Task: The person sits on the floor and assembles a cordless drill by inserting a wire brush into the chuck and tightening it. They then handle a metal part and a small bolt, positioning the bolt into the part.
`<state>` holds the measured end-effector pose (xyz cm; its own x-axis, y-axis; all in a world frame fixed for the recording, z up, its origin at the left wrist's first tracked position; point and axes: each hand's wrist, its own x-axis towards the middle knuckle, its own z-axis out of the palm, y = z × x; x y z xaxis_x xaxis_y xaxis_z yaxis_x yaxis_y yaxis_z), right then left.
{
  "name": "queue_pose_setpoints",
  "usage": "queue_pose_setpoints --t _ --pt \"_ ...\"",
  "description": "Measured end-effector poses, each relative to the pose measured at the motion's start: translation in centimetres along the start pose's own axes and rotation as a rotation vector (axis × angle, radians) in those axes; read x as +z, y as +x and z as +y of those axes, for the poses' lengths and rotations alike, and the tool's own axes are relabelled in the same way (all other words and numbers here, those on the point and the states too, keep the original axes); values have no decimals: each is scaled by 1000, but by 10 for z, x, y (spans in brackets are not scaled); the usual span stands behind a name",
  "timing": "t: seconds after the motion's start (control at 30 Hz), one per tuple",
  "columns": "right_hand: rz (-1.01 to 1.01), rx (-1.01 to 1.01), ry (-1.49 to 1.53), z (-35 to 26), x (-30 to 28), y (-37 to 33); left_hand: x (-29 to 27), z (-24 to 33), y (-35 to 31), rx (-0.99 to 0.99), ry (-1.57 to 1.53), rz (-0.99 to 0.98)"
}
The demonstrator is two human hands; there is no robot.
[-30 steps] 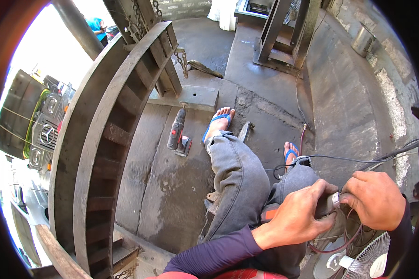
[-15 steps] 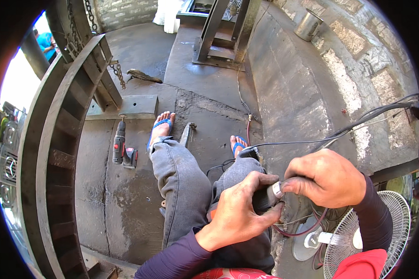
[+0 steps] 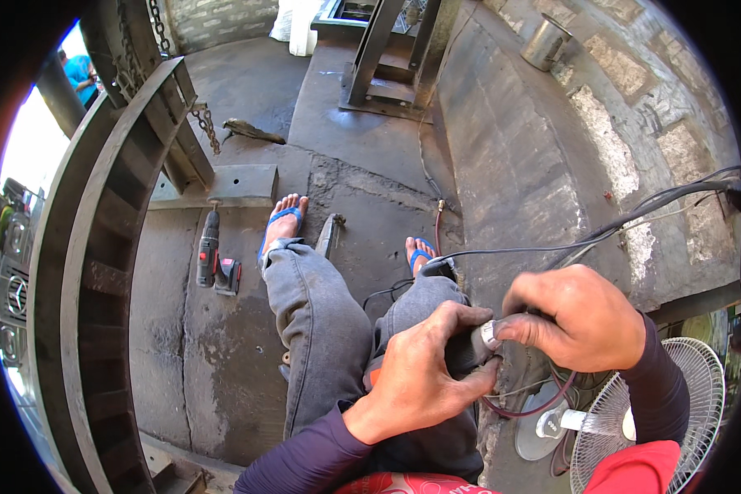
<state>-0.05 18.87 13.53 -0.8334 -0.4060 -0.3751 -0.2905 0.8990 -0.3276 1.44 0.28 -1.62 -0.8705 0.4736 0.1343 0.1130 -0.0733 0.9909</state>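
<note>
My left hand is wrapped round a dark, rounded tool with a silver collar at its right end, held over my lap. An orange patch on it shows beside my left palm; its exact kind is hidden by my fingers. My right hand is closed, its thumb and curled fingers pinching at the silver collar. Whether a small piece sits inside that pinch, I cannot see. My jeans-covered knee lies just beneath both hands.
A cordless drill stands on the floor at the left, beside a tall curved steel frame. Black cables run in from the right. A white fan is at my lower right. A metal cup rests by the brick wall.
My right hand has shifted very slightly at the collar. My left hand keeps its hold, and the view has moved a little.
</note>
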Motion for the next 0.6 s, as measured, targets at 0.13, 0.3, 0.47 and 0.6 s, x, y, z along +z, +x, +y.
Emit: queue_pose_setpoints --t 0.13,0.3,0.47,0.6 --pt "91 -226 112 4 8 2 -1 0 0 19 1 5" --pt "231 -235 225 2 14 5 -1 -1 -1 29 -14 15" --pt "53 -33 73 -1 3 -2 0 -1 -1 -15 -23 -8" --pt "123 -194 150 3 10 2 -1 -1 -1 3 -35 -4"
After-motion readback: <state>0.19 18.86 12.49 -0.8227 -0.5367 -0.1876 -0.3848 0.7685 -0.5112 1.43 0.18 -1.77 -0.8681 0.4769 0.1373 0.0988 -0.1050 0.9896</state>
